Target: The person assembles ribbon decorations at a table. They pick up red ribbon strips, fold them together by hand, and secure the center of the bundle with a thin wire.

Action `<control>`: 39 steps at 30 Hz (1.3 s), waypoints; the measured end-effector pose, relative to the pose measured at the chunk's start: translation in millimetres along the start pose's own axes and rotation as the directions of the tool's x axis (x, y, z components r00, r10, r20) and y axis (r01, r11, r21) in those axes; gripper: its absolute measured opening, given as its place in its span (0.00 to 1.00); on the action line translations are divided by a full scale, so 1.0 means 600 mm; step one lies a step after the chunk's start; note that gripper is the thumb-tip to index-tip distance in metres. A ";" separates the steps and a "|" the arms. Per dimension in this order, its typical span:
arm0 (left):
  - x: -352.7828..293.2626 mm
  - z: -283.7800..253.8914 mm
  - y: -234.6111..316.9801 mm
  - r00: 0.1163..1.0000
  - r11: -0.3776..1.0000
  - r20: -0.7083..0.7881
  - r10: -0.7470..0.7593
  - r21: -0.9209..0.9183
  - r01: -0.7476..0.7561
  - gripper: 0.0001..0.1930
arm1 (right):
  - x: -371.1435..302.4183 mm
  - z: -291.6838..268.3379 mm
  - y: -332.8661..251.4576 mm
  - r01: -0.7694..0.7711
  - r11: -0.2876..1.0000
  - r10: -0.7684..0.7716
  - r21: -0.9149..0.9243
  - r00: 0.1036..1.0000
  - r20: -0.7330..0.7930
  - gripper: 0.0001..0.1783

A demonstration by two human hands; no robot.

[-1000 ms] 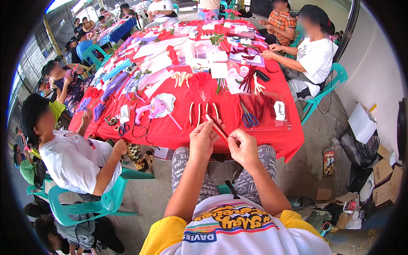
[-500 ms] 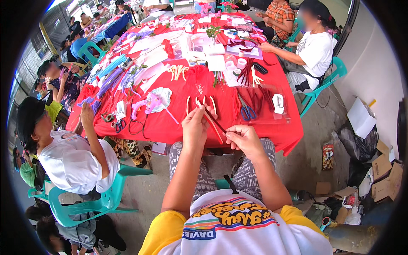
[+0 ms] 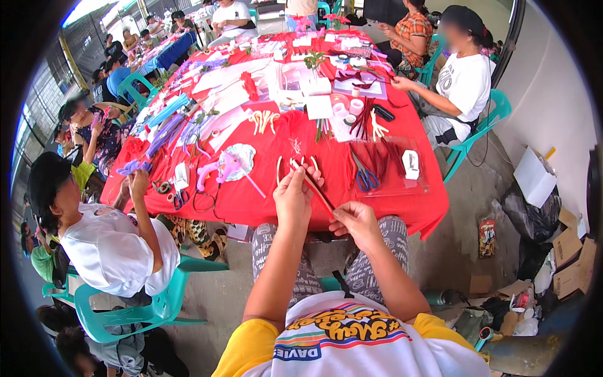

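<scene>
Just above the near edge of the red-covered table, my left hand [image 3: 294, 196] is closed in a pinch on the upper end of dark red pipe cleaners [image 3: 319, 193]. My right hand [image 3: 355, 221] pinches their lower end, so they slant down to the right between both hands. Curved cream pipe cleaners [image 3: 279, 168] show around my left fingertips; whether they are held or lie on the cloth I cannot tell. Right of my hands, blue-handled scissors [image 3: 365, 180] lie beside more dark red pipe cleaners [image 3: 394, 157] on a clear plastic sheet. The exact number of strands held is unclear.
A pink glue gun [image 3: 221, 169] rests left of my hands on a foil-like sheet. Cream pipe cleaners [image 3: 262, 120] and a white card [image 3: 318, 107] lie farther in. A person in white [image 3: 119, 245] sits left with a purple flower [image 3: 134, 167]; another person [image 3: 461, 88] sits right.
The red and dark red strands, splayed at the lower end before, now lie close together. My right hand is slightly lower. The person at left has lowered the purple flower.
</scene>
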State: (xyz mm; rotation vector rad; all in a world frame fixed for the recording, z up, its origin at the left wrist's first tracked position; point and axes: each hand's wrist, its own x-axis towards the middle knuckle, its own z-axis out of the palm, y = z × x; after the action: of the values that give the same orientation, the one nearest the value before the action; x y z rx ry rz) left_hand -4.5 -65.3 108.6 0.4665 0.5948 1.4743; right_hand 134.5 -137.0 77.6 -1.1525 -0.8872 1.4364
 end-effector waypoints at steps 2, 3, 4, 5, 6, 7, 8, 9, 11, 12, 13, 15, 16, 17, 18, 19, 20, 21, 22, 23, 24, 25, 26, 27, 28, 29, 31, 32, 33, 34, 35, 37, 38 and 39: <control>0.003 -0.006 0.000 1.000 1.000 0.013 0.003 0.009 -0.003 0.07 | 0.000 0.002 0.003 0.031 0.999 -0.031 -0.035 0.999 -0.012 0.07; 0.002 -0.006 0.000 1.000 1.000 0.018 -0.001 0.014 0.001 0.07 | 0.000 0.002 0.004 0.043 0.998 -0.044 -0.052 0.999 -0.023 0.06; 0.002 -0.005 0.000 1.000 1.000 0.023 0.002 0.016 -0.003 0.06 | -0.001 0.005 0.001 0.046 0.997 -0.049 -0.067 0.998 -0.046 0.05; 0.002 -0.005 0.000 1.000 1.000 0.012 0.012 0.010 -0.012 0.07 | 0.001 0.006 0.002 0.051 0.995 -0.057 -0.090 0.997 -0.060 0.05; 0.001 -0.004 -0.002 1.000 1.000 0.001 0.019 0.002 -0.019 0.07 | 0.003 0.005 0.005 0.056 0.992 -0.065 -0.116 0.995 -0.076 0.05; 0.001 -0.002 -0.003 1.000 1.000 -0.010 0.026 -0.005 -0.026 0.08 | 0.003 0.004 0.007 0.059 0.988 -0.073 -0.141 0.993 -0.093 0.05; 0.003 -0.002 -0.004 1.000 1.000 -0.012 0.024 -0.008 -0.024 0.08 | 0.003 0.003 0.007 0.052 0.990 -0.068 -0.134 0.991 -0.117 0.05; 0.003 -0.002 -0.004 1.000 1.000 -0.013 0.023 -0.008 -0.023 0.08 | 0.003 0.003 0.008 0.065 0.987 -0.083 -0.144 0.989 -0.122 0.05; 0.004 -0.001 -0.006 1.000 1.000 -0.014 0.018 -0.005 -0.018 0.08 | 0.003 0.000 0.009 0.090 0.982 -0.113 -0.164 0.984 -0.137 0.05; 0.004 0.008 -0.008 1.000 1.000 -0.022 0.011 -0.010 -0.011 0.08 | 0.002 0.000 0.002 0.107 0.977 -0.137 -0.183 0.978 -0.158 0.05; 0.005 0.007 -0.011 1.000 1.000 -0.006 0.016 -0.010 -0.016 0.08 | 0.002 -0.001 0.004 0.117 0.975 -0.147 -0.189 0.978 -0.151 0.05; 0.010 -0.002 -0.013 0.999 1.000 0.042 0.025 -0.019 -0.024 0.07 | 0.004 -0.008 0.015 0.150 0.967 -0.181 -0.208 0.973 -0.144 0.04; 0.006 0.001 -0.011 0.999 1.000 0.020 0.030 0.006 -0.030 0.08 | 0.007 -0.009 0.023 0.148 0.971 -0.180 -0.189 0.970 -0.161 0.04; 0.011 -0.002 -0.013 0.999 1.000 0.043 0.030 -0.006 -0.030 0.08 | 0.012 -0.013 0.027 0.175 0.964 -0.207 -0.200 0.966 -0.153 0.03; 0.015 -0.012 -0.012 0.999 0.999 0.025 0.044 -0.016 -0.043 0.07 | 0.015 -0.008 0.029 0.177 0.958 -0.211 -0.224 0.967 -0.140 0.03; 0.017 -0.017 -0.016 0.999 0.999 0.004 0.046 -0.020 -0.046 0.07 | 0.014 -0.008 0.031 0.169 0.955 -0.206 -0.244 0.969 -0.137 0.03; 0.021 -0.019 -0.021 0.999 0.999 0.008 0.038 -0.017 -0.038 0.07 | 0.014 -0.010 0.029 0.178 0.949 -0.220 -0.260 0.965 -0.143 0.03; 0.022 -0.020 -0.022 0.999 0.999 0.004 0.038 -0.014 -0.038 0.07 | 0.013 -0.010 0.027 0.184 0.943 -0.229 -0.277 0.964 -0.139 0.03; 0.024 -0.022 -0.022 1.000 0.999 0.006 0.025 -0.032 -0.024 0.07 | 0.011 -0.009 0.025 0.190 0.937 -0.237 -0.293 0.962 -0.133 0.02; 0.027 -0.023 -0.021 1.000 0.999 0.010 0.016 -0.038 -0.015 0.07 | 0.007 -0.008 0.023 0.219 0.931 -0.265 -0.294 0.955 -0.129 0.03; 0.028 -0.022 -0.022 1.000 0.999 -0.003 0.001 -0.039 -0.001 0.07 | 0.003 -0.007 0.022 0.246 0.923 -0.293 -0.296 0.948 -0.127 0.03; 0.028 -0.021 -0.022 1.000 0.999 -0.017 -0.013 -0.040 0.013 0.07 | -0.001 -0.007 0.021 0.273 0.914 -0.321 -0.299 0.939 -0.123 0.03; 0.029 -0.020 -0.024 1.000 0.998 -0.006 -0.022 -0.051 0.022 0.07 | -0.002 -0.010 0.019 0.284 0.898 -0.338 -0.335 0.934 -0.116 0.03; 0.029 -0.020 -0.025 1.000 0.998 0.003 -0.031 -0.056 0.031 0.07 | -0.005 -0.011 0.020 0.292 0.896 -0.345 -0.334 0.932 -0.109 0.03; 0.029 -0.022 -0.026 0.999 0.997 0.012 -0.041 -0.061 0.041 0.07 | -0.007 -0.013 0.020 0.300 0.894 -0.351 -0.333 0.931 -0.103 0.03; 0.031 -0.027 -0.029 0.998 0.996 0.012 -0.060 -0.069 0.061 0.07 | -0.011 -0.015 0.020 0.308 0.891 -0.358 -0.333 0.929 -0.098 0.04; 0.034 -0.033 -0.029 0.996 0.993 0.015 -0.091 -0.081 0.091 0.07 | -0.021 -0.010 0.013 0.379 0.861 -0.425 -0.340 0.903 -0.068 0.04; 0.034 -0.034 -0.033 0.995 0.991 0.001 -0.101 -0.088 0.101 0.07 | -0.025 -0.010 0.011 0.413 0.843 -0.457 -0.344 0.888 -0.055 0.05; 0.035 -0.036 -0.035 0.994 0.990 0.004 -0.110 -0.089 0.110 0.07 | -0.027 -0.010 0.013 0.448 0.821 -0.487 -0.355 0.873 -0.027 0.05; 0.038 -0.040 -0.037 0.993 0.989 0.007 -0.120 -0.091 0.120 0.07 | -0.031 -0.010 0.015 0.481 0.797 -0.516 -0.366 0.856 0.001 0.05; 0.038 -0.042 -0.041 0.991 0.987 0.011 -0.131 -0.093 0.131 0.07 | -0.035 -0.012 0.018 0.513 0.771 -0.544 -0.377 0.838 0.028 0.05; 0.030 -0.032 -0.036 0.991 0.987 0.013 -0.136 -0.082 0.137 0.07 | -0.037 -0.011 0.026 0.515 0.788 -0.537 -0.339 0.843 0.032 0.04; 0.030 -0.032 -0.035 0.991 0.987 0.014 -0.135 -0.084 0.136 0.07 | -0.033 -0.016 0.034 0.498 0.801 -0.517 -0.332 0.855 0.035 0.04; 0.026 -0.027 -0.032 0.991 0.987 0.012 -0.134 -0.084 0.135 0.07 | -0.030 -0.021 0.042 0.479 0.816 -0.494 -0.323 0.868 0.039 0.04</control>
State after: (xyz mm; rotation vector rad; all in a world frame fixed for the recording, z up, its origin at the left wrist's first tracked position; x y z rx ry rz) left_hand 0.3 -51.9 82.7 0.3576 0.5458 1.3631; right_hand 139.5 -160.2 53.7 -1.0820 -1.3122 0.8557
